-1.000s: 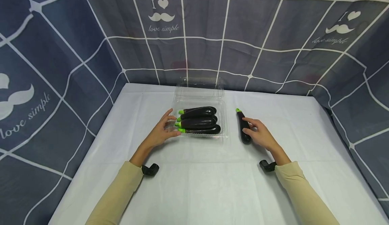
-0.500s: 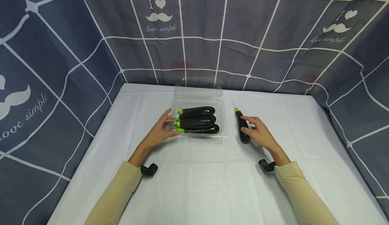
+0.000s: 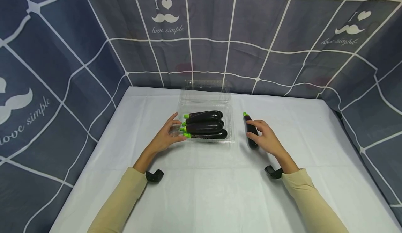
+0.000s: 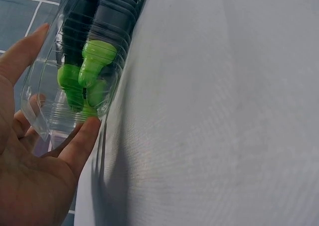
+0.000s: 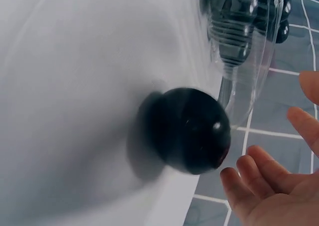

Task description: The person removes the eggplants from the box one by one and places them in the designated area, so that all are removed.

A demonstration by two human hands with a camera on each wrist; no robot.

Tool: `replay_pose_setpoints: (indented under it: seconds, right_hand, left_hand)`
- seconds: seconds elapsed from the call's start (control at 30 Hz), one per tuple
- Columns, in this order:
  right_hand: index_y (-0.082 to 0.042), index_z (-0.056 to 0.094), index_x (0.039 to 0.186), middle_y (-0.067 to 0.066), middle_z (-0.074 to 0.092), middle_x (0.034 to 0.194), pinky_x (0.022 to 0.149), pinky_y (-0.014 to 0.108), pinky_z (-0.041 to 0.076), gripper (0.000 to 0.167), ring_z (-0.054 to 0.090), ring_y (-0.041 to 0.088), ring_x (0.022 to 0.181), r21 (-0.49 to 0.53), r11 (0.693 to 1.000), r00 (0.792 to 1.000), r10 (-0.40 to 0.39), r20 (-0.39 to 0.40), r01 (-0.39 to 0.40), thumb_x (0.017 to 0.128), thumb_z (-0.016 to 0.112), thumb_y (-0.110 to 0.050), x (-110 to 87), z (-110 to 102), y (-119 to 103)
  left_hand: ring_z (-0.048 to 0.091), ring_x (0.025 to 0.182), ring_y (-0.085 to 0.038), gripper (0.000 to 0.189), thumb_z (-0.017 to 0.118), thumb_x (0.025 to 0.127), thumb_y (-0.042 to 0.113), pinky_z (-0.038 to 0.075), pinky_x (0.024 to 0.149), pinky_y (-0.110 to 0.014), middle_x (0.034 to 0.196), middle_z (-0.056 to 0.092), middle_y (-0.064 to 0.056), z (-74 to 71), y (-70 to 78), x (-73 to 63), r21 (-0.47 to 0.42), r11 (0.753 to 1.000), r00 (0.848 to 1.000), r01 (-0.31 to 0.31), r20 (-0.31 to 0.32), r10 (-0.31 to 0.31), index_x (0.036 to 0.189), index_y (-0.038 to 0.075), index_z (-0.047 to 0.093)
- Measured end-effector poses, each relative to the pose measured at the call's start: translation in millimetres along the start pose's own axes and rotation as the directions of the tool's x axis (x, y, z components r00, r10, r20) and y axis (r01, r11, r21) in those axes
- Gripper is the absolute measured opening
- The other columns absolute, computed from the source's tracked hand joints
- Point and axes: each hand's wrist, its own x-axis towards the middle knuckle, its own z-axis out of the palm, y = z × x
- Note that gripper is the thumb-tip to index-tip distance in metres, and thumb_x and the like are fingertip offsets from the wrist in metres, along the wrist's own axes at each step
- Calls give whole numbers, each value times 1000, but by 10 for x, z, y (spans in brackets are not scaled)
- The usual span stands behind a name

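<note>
Left hand [image 3: 164, 137] grips clear container [image 3: 230, 124]; right hand [image 3: 266, 137] is loosely spread over single eggplant [image 3: 252, 128]

A grey-blue backdrop [image 3: 210, 20] with white lines, hearts and moustaches rises along the far, left and right sides. Before it stretches a white-covered table [image 3: 220, 191]. Two beige sleeves [image 3: 120, 199] reach in from the near side, left and right.

The container sits at the far middle of the table, its transparent lid [image 3: 205, 92] tipped back toward the backdrop. Inside, several dark eggplants [image 3: 204, 126] lie side by side and partly stacked, green caps to the left.

The left hand holds the container's left end between thumb and fingers. The right hand arches over the single eggplant, grasping nothing; whether its fingertips touch the skin, I cannot tell. That eggplant lies on the table just right of the container, green tip [image 3: 245, 114] at the far end.

Smallest are the black wrist mounts [image 3: 154, 175], one at each cuff.
</note>
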Motion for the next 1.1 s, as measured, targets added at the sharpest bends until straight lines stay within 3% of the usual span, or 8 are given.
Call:
replay_pose_setpoints:
  seconds: [0.23,0.4,0.57,0.67,0.83,1.1]
  right_hand:
    - [-2,57,135,19,50,137,106,58,36,44,44,38,130,37,998,998,-51,25,50,94,68,-12,9,62,-114]
    - [-2,58,135,17,53,133,107,57,35,44,46,36,128,67,991,992,-118,34,115,93,69,-11,76,115,-214]
    - [-3,60,133,13,55,133,106,57,34,44,41,35,133,18,987,986,-159,47,158,92,70,-14,140,137,-358]
    - [-6,61,133,10,56,133,105,58,35,43,40,34,135,-9,985,983,-173,53,174,92,71,-16,179,138,-431]
    - [-9,63,131,10,56,131,94,57,42,41,49,32,123,24,979,978,-202,57,201,92,71,-16,276,171,-538]
    - [-3,61,132,13,55,131,100,54,43,41,50,33,123,47,976,971,-217,102,213,93,69,-13,471,293,-661]
  left_hand:
    - [24,142,-42,58,76,87,7,31,108,-62,164,1,-12,-2,-17,-13,18,1000,1000,-5,6,5,133,-11,44]
    - [24,143,-41,59,77,87,9,29,108,-63,165,3,-9,-10,-6,-27,36,999,1000,0,-4,0,134,-9,45]
    - [22,143,-43,60,76,87,7,29,108,-63,164,2,-11,-8,12,-22,36,999,1000,-8,-1,8,135,-9,44]
    - [20,143,-45,60,76,88,7,29,108,-63,164,2,-12,0,22,-18,41,999,1000,-10,3,10,136,-9,44]
    - [20,143,-45,61,76,88,8,31,108,-62,164,2,-12,4,33,-23,57,998,1000,-7,1,7,137,-9,44]
    - [21,143,-44,63,77,88,9,33,108,-59,164,1,-11,-1,42,-27,51,999,1000,-11,1,10,137,-11,43]
